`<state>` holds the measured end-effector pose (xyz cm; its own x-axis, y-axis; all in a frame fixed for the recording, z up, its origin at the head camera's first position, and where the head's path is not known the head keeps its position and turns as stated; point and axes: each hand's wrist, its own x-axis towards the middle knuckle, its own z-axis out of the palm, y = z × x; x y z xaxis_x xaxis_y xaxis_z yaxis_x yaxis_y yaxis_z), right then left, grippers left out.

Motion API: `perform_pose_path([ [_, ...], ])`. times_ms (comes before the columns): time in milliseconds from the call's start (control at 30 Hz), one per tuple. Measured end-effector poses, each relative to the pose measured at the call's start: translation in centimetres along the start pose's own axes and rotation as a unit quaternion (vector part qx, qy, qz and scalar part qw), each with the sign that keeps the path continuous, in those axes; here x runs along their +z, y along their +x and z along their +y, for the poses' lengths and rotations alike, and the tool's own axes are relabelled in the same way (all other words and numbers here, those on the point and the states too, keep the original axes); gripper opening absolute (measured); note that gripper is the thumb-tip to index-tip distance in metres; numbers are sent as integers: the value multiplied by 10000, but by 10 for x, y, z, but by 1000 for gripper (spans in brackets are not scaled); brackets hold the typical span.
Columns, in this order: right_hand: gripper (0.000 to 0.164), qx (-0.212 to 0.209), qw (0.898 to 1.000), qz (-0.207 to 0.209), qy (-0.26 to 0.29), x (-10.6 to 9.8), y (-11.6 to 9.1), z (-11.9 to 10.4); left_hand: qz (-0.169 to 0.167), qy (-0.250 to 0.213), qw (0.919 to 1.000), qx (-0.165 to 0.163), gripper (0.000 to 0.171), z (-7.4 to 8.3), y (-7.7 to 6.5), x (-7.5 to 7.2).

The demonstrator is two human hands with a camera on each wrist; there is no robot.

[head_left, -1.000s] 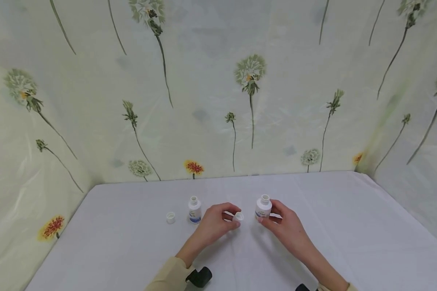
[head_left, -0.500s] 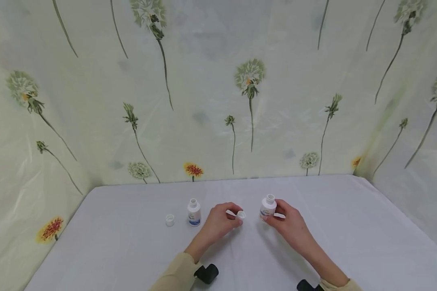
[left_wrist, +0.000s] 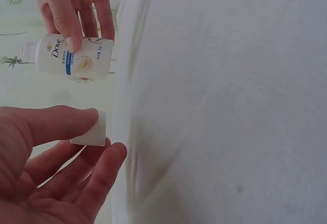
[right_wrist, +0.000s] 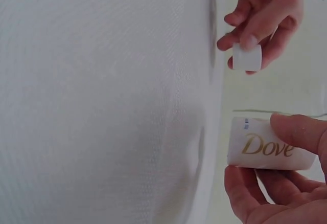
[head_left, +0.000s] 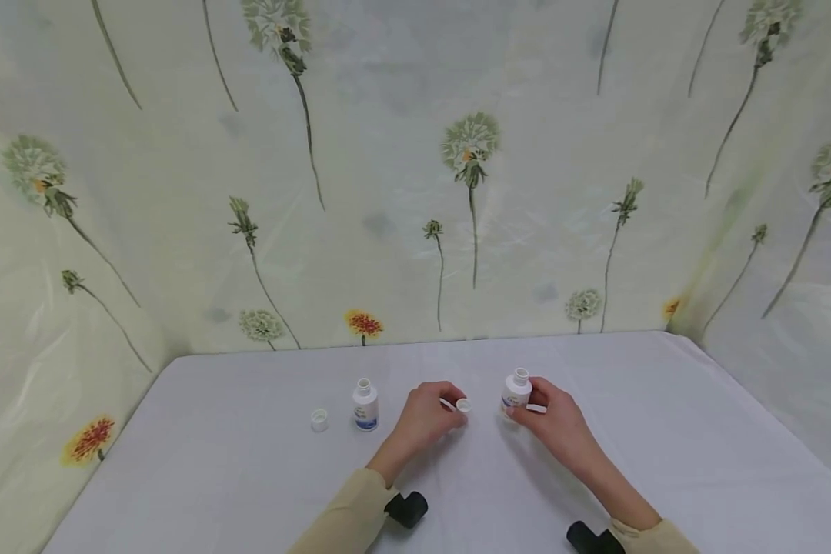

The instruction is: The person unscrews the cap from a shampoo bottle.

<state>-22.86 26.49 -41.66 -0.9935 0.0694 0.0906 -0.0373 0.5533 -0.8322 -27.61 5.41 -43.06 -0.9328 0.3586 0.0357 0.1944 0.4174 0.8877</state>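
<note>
My left hand pinches a small white bottle cap between thumb and fingers, held above the table. To its right, my right hand grips a white Dove bottle by its body, upright and with its neck uncapped. In the left wrist view the label and bare threaded neck of this bottle show. The right wrist view has the cap apart from the bottle, with a gap between them.
A second uncapped white bottle stands upright on the white-covered table, left of my left hand. Beside it lies another white cap. A flower-printed sheet hangs behind and along both sides.
Both hands have shifted slightly to the right, the left still pinching the cap and the right still holding the bottle. The standing bottle and loose cap stay in place.
</note>
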Motion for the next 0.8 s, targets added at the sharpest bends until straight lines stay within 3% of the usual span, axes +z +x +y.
perform_pose_path([
  [267,51,37,9996,85,-272,-4,4,5,5,122,9999,-79,15,4,11,10],
  [800,51,168,9985,120,-503,-8,15,14,-43,276,9996,67,16,5,30,23],
])
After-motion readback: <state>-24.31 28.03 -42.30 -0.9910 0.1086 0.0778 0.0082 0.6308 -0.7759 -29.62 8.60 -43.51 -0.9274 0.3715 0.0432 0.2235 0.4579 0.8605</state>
